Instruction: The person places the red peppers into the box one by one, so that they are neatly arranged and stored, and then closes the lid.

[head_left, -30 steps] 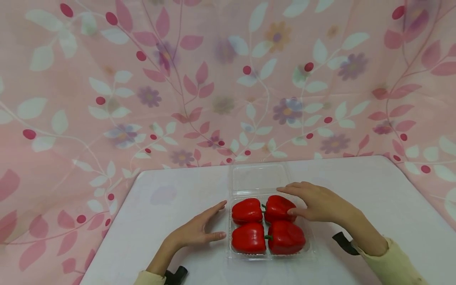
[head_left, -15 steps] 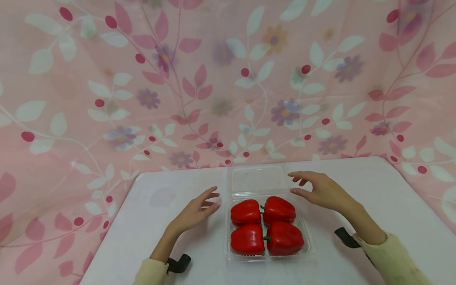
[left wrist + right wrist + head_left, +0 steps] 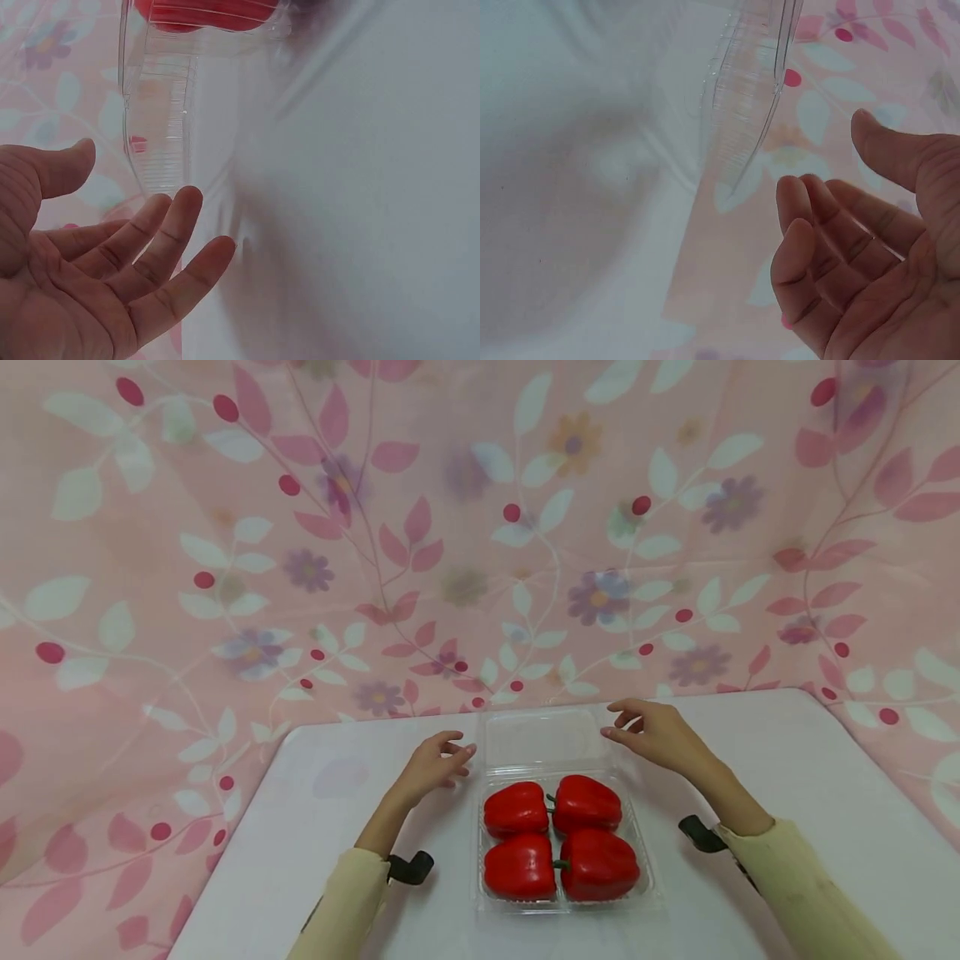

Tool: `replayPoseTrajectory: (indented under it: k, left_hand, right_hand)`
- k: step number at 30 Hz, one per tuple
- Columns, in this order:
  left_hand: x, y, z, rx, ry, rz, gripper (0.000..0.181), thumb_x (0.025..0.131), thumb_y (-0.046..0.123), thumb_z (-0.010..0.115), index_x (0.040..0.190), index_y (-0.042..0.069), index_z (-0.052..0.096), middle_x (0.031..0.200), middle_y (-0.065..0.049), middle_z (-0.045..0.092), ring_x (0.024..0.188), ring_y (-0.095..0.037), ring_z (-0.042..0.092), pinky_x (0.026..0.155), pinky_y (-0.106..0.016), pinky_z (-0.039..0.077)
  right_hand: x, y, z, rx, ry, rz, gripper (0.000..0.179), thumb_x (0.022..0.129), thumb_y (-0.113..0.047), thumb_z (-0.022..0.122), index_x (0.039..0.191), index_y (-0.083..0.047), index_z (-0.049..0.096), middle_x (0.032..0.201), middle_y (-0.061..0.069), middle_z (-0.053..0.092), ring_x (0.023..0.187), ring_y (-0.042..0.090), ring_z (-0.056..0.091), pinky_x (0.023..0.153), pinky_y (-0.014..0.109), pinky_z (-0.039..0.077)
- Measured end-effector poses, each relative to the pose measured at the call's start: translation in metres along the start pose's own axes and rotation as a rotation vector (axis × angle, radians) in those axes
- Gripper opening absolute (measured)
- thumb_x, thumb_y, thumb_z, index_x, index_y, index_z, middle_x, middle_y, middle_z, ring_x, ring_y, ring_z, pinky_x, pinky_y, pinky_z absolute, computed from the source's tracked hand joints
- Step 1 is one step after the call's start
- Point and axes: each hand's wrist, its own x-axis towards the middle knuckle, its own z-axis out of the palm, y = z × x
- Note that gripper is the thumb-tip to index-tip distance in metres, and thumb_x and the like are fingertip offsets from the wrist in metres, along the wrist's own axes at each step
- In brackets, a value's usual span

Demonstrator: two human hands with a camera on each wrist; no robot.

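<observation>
A clear plastic clamshell container (image 3: 648, 877) lies on the table with its lid (image 3: 543, 737) folded back toward the far edge. Several red bell peppers (image 3: 587, 803) fill its base in two rows, their green stems facing inward. At the lid's left side my left hand (image 3: 437, 766) hovers with relaxed, spread fingers, holding nothing. My right hand (image 3: 651, 732) is at the lid's right side, fingers loosely bent and nothing in them. Both wrist views show the fingers (image 3: 169, 240) near the lid's clear wall (image 3: 739, 127), apart from it.
The white table (image 3: 787, 777) ends at a pink floral cloth (image 3: 480, 527) hanging behind it. A black wrist mount (image 3: 411, 867) sits on the left wrist, another black mount (image 3: 701, 833) on the right.
My right hand has left the far right pepper and moved up and away to the lid's right side. My left hand has moved forward from beside the base to the lid's left side.
</observation>
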Motion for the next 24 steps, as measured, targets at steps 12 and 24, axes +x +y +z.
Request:
replayPoseTrajectory:
  k: [12, 24]
  left_hand:
    - [0.022, 0.004, 0.013, 0.007, 0.063, -0.034, 0.047, 0.096, 0.022, 0.064, 0.131, -0.008, 0.053, 0.096, -0.015, 0.065, 0.077, -0.028, 0.072, 0.063, -0.039, 0.060]
    - [0.028, 0.001, 0.017, -0.112, 0.053, -0.046, 0.041, 0.093, 0.013, 0.067, 0.126, -0.009, 0.058, 0.088, -0.015, 0.066, 0.070, -0.024, 0.069, 0.065, -0.038, 0.060]
  right_hand:
    - [0.013, 0.016, 0.004, -0.038, -0.089, 0.193, 0.051, 0.091, -0.032, 0.071, 0.122, 0.007, 0.062, 0.094, 0.014, 0.069, 0.085, 0.030, 0.063, 0.069, 0.041, 0.054]
    - [0.011, 0.022, 0.016, 0.043, -0.179, 0.215, 0.043, 0.096, -0.021, 0.064, 0.123, 0.012, 0.060, 0.091, 0.015, 0.069, 0.070, 0.024, 0.068, 0.057, 0.032, 0.051]
